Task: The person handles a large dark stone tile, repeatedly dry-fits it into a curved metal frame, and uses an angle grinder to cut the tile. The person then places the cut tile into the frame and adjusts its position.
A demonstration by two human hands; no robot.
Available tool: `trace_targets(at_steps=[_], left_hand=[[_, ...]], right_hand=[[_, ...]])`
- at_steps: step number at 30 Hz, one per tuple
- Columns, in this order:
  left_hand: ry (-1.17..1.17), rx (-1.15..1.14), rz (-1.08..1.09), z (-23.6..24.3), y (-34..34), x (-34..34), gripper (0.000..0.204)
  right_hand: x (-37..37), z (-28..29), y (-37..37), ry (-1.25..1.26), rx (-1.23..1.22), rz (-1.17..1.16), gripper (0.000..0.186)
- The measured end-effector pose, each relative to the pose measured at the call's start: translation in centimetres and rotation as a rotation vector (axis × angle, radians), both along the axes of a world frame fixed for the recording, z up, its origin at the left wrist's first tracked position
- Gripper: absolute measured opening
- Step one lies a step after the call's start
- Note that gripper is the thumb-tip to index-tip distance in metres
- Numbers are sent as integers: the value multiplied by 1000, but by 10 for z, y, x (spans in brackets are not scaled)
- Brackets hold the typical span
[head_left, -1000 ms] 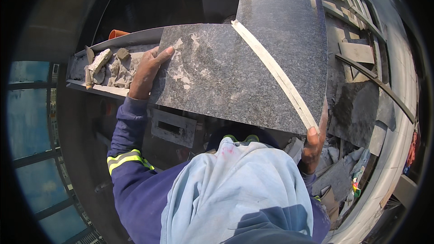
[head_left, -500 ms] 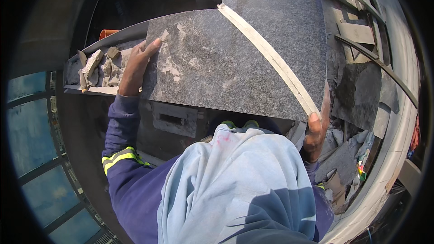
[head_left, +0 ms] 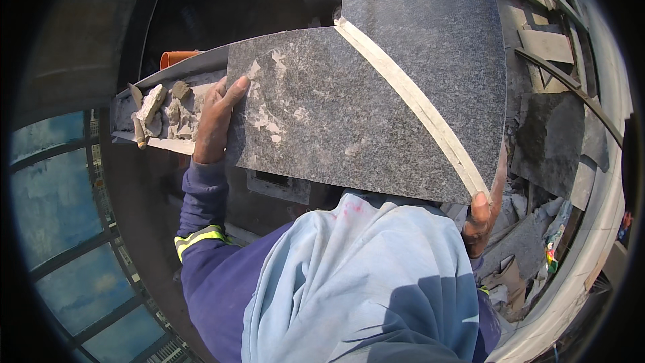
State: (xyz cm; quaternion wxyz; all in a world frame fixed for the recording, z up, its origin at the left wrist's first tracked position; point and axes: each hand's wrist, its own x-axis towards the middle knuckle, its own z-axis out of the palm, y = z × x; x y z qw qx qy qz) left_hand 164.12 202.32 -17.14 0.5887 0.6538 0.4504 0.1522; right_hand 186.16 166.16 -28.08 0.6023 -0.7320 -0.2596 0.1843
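A dark grey speckled stone slab (head_left: pixel 302 107) lies across in front of me, with pale dried smears on its left part. Strips of cream masking tape (head_left: pixel 416 104) run along the seam between it and another grey slab (head_left: pixel 430 33) beyond. My left hand (head_left: pixel 216 117) grips the slab's left edge, its thumb on top and the other fingers mostly hidden. At the near right corner, by the tape's end, my right hand (head_left: pixel 478 225) is closed on the edge, thumb uppermost; its fingers are partly hidden behind the side.
Left of the slab, a ledge (head_left: pixel 121 111) carries broken mortar lumps (head_left: pixel 154 107), with an orange pipe (head_left: pixel 176 59) behind. Rubble and broken slabs (head_left: pixel 544 131) lie to the right, near a long dark strip (head_left: pixel 571 87). Window panes (head_left: pixel 60 215) show at far left.
The whole view has shifted, so the scene sits slightly lower and further right. Both hands keep their places on the slab, whose near edge now hides my shoe tips.
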Motion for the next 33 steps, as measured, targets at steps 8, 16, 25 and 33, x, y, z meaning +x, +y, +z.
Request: trace_targets(at_steps=[8, 16, 25, 33], left_hand=[[47, 4, -2, -1, 2, 9, 49], [34, -30, -23, -2, -1, -18, 55], [-63, -231, -52, 4, -12, -55, 58], [-65, -272, -97, 13, -9, -87, 51]], right_hand=[[9, -6, -1, 17, 20, 17, 96], [-14, -8, -9, -16, 30, -8, 98], [-27, 27, -31, -164, -47, 171, 80], [-26, 114, 43, -1053, -165, 403, 85]])
